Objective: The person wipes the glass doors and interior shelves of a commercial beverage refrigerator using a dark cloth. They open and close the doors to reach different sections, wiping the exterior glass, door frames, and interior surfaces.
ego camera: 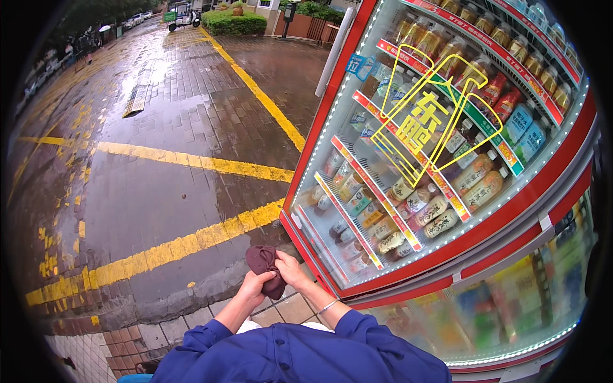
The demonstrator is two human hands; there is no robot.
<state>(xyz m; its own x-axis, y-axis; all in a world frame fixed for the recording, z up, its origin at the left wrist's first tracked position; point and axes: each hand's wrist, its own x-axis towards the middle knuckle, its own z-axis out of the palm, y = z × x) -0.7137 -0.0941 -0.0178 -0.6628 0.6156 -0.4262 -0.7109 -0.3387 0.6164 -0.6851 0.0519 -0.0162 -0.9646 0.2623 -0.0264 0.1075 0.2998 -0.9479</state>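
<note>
A dark maroon cloth [261,258], folded into a soft bundle, is held between both hands in front of my body. My left hand [255,286] grips its lower left side, with the thumb pressed across the fabric. On the opposite side, my right hand [291,272] pinches the cloth near its upper right. The fingers beneath the bundle are partly hidden. A thin silver bangle [328,306] circles my right wrist. Below the hands lie pale paving tiles [292,309].
Close on my right stands a red-framed glass-door drinks cooler [306,163] with several shelves of bottles; a second cooler [483,306] adjoins it. Wet brick paving [158,201] with yellow painted lines [191,160] spreads ahead. Farther off are a three-wheeled vehicle [183,18] and a hedge [233,23].
</note>
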